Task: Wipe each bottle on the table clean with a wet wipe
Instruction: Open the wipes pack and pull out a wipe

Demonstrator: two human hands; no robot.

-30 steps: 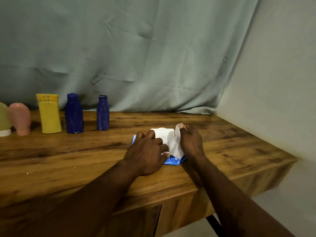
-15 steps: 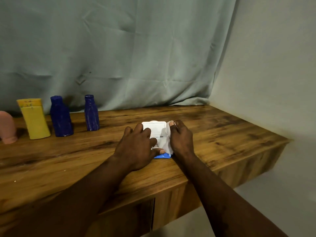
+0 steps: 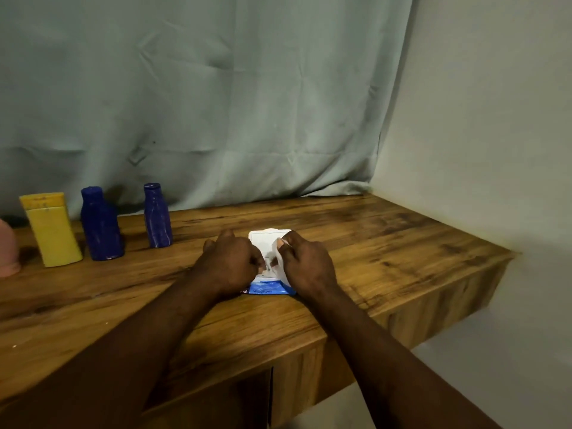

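A blue wet wipe pack (image 3: 268, 290) with a raised white lid (image 3: 264, 241) lies on the wooden table (image 3: 387, 243). My left hand (image 3: 230, 264) rests on the pack's left side with its fingers curled over it. My right hand (image 3: 305, 264) pinches a white wipe (image 3: 280, 258) at the pack's opening. At the back left stand a yellow bottle (image 3: 52, 230), a large dark blue bottle (image 3: 100, 224) and a smaller dark blue bottle (image 3: 157, 215). A pink bottle (image 3: 7, 249) is cut off by the left edge.
A pale green curtain (image 3: 216, 103) hangs behind the table and a plain wall (image 3: 495, 119) stands on the right. The table's front edge and right corner fall away to the floor.
My left hand's fingers have curled in tighter on the pack. My right hand has moved over the opening and pinches the wipe. The view has shifted slightly.
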